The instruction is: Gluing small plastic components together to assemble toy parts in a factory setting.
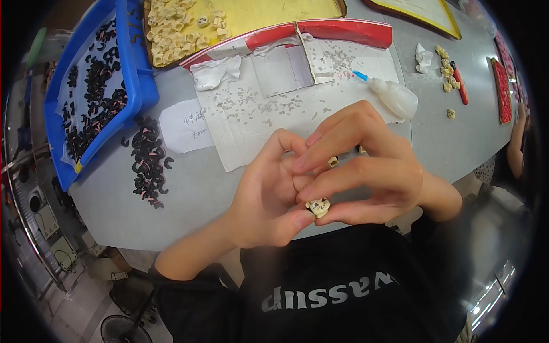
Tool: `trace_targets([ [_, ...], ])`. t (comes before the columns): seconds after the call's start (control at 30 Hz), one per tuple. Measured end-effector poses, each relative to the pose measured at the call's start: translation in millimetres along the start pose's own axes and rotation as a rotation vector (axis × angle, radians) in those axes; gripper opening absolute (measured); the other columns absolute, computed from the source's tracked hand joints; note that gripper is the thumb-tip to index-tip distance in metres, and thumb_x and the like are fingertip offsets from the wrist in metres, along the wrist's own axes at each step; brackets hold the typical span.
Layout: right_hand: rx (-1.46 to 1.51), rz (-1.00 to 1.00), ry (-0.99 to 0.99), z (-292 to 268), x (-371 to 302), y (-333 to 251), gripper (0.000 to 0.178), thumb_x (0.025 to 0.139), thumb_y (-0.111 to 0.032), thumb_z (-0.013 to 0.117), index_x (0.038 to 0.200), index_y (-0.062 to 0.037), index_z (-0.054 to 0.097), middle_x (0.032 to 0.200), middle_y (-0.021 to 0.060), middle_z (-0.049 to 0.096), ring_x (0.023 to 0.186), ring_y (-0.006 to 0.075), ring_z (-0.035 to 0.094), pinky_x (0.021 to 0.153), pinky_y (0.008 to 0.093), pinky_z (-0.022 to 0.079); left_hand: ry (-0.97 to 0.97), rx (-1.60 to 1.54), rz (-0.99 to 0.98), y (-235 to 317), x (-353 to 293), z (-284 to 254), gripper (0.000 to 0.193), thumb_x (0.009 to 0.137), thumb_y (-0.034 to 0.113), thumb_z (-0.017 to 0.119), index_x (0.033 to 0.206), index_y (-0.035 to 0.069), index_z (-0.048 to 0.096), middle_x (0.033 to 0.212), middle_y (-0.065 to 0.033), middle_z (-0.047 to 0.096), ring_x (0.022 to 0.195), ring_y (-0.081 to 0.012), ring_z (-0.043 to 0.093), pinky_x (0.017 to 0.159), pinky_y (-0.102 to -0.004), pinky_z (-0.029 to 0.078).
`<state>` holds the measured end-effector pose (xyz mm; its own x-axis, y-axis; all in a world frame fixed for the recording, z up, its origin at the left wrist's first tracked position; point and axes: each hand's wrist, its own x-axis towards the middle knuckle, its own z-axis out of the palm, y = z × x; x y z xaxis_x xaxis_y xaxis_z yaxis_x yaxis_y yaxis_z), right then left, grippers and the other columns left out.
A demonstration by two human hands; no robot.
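Blue and deep-walled, a large tray (137, 74) scattered with black curved pieces (100, 80) stands well left of the white cardboard (226, 137). Between that tray and the cardboard I see a loose heap of black-and-pink curves (148, 163); beyond the cardboard's red far edge, a yellow tray (269, 14) has cream chunks (177, 34) crowded at its left. A paper slip (177, 137) touches the cardboard's left side, and small grey bits (274, 106) are strewn over it. By its near edge the person's left hand (257, 194) is half curled, thumb tip against a small cream piece (320, 207); whether its fingers grip too, I can't tell. That piece sits just nearer the body than the cardboard, pinched between thumb and finger of the arched right hand (377, 166). On the cardboard's right side lies a squeeze bottle (394, 98) with a blue tip. Farther right of the cardboard come a short row of cream lumps (446, 71), a slim red object (460, 86) just beside it, and a long red tray (502, 91).
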<state>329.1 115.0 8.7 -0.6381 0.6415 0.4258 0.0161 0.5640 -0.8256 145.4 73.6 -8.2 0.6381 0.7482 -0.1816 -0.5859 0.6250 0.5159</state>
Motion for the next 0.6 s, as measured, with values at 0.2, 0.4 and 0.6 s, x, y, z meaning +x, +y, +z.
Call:
trace_targets([
  [0.2,0.014,0.007,0.010,1.1,-1.3,0.3,0.025,0.068,-0.021,0.073,0.086,-0.0063,0.066,0.095,0.0085,0.061,0.082,0.0207,0.052,0.072,0.0296,0.042,-0.021,-0.037,0.004,-1.4,1.6,1.1,0.048,0.071,0.003,0.061,0.106,0.004,0.028,0.100,-0.0101,0.044,0.084,-0.0131,0.049,0.069,-0.0274,0.045],
  [0.4,0.034,-0.013,0.031,4.4,-1.7,1.2,0.025,0.067,-0.020,0.073,0.086,-0.0066,0.066,0.094,0.0072,0.060,0.081,0.0208,0.052,0.071,0.0290,0.041,0.007,-0.012,-0.059,1.9,1.6,1.7,0.045,0.069,0.000,0.060,0.102,0.006,0.030,0.094,-0.0071,0.044,0.081,-0.0117,0.049,0.067,-0.0252,0.043],
  [0.6,0.044,-0.003,-0.006,4.7,-2.9,-1.0,0.026,0.066,-0.019,0.074,0.087,-0.0066,0.066,0.094,0.0061,0.060,0.080,0.0206,0.052,0.071,0.0283,0.039,-0.011,-0.033,-0.163,3.4,0.5,-0.4,0.049,0.067,0.000,0.061,0.104,0.007,0.031,0.092,-0.0046,0.044,0.084,-0.0104,0.048,0.069,-0.0234,0.042],
])
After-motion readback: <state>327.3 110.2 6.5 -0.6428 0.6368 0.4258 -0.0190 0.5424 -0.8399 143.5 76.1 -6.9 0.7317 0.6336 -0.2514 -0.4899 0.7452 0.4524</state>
